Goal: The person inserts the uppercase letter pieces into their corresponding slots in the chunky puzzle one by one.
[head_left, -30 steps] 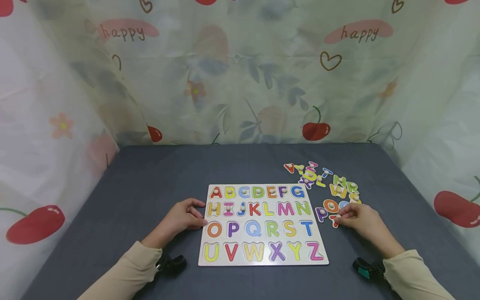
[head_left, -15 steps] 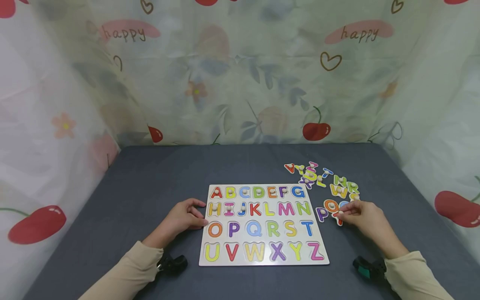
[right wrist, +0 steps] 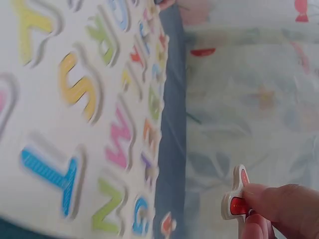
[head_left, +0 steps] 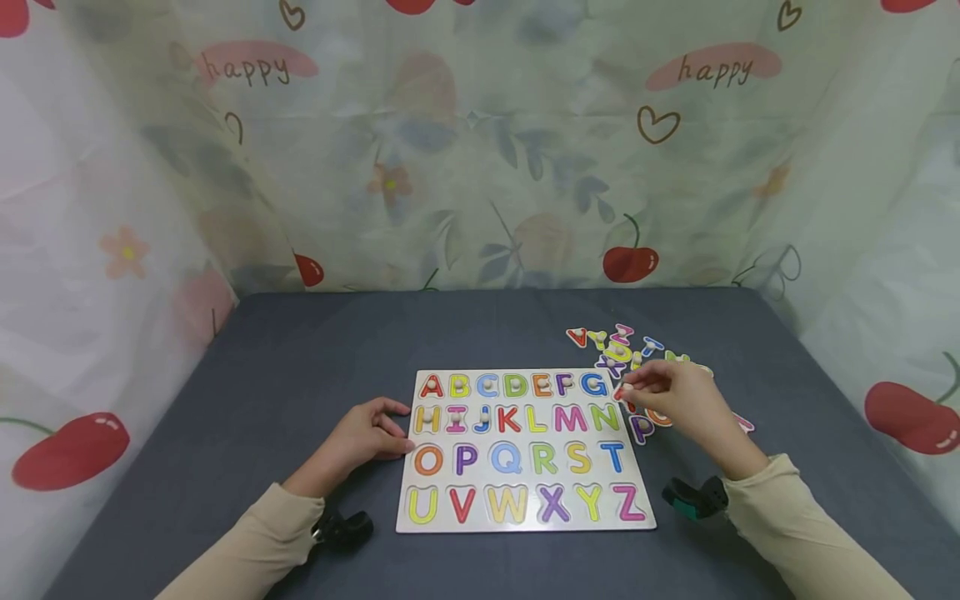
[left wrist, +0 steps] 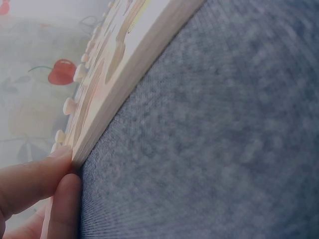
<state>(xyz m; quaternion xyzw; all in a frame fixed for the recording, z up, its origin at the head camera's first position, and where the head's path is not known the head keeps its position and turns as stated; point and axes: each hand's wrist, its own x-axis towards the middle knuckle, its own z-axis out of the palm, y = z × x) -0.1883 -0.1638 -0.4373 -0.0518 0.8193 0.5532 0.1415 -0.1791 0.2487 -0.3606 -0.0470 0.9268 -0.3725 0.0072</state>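
A white alphabet puzzle board (head_left: 525, 528) lies on the dark cloth. Knobbed letters fill its slots from A to J; the recesses from K to Z show no knobs. My left hand (head_left: 369, 432) grips the board's left edge, thumb (left wrist: 57, 162) on top and a finger (left wrist: 66, 204) against the side. Between thumb and fingertips, my right hand (head_left: 678, 400) pinches a red letter puzzle piece (right wrist: 238, 204), raised at the board's upper right edge beside the G (head_left: 594, 384). Its fingers cover part of the piece and hide several letters behind them.
Loose letters lie beyond the board's right side, among them a red V (head_left: 577, 337), a blue T (head_left: 652, 346), a purple X (head_left: 611, 364) and a purple P (head_left: 641, 429). A pink piece (head_left: 744, 423) shows right of my right hand. Patterned curtains (head_left: 472, 167) surround the table.
My right hand has lifted the red letter from beside the P and carried it up and left to the board's edge. The left hand stays at the board.
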